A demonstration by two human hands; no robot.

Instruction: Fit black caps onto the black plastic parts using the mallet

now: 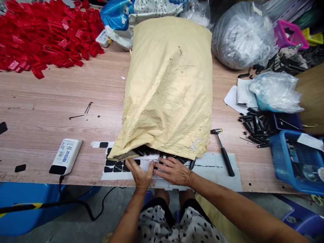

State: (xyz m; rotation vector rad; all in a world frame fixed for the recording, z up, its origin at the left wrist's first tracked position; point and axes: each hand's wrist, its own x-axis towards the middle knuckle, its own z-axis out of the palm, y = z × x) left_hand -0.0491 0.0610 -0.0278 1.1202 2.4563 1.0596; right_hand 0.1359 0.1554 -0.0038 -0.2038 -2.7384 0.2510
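Observation:
A large yellow woven sack (169, 84) lies on the table with its mouth toward me. Black plastic pieces (146, 151) show inside the gap at its mouth. My left hand (140, 173) is at the near edge of the mouth, thumb spread from the fingers, its fingertips partly hidden. Beside it, my right hand (174, 171) reaches in from the right with fingers stretched out over the black pieces at the sack's edge. Under the hands lies a white backing sheet with black stickers (117, 166).
A hammer (224, 152) lies right of the sack. A white device (66, 157) with a cable is at left. Red plastic pieces (50, 33) are heaped at back left. At right are black parts (257, 126), a blue basket (283, 162) and a clear plastic bag (244, 37).

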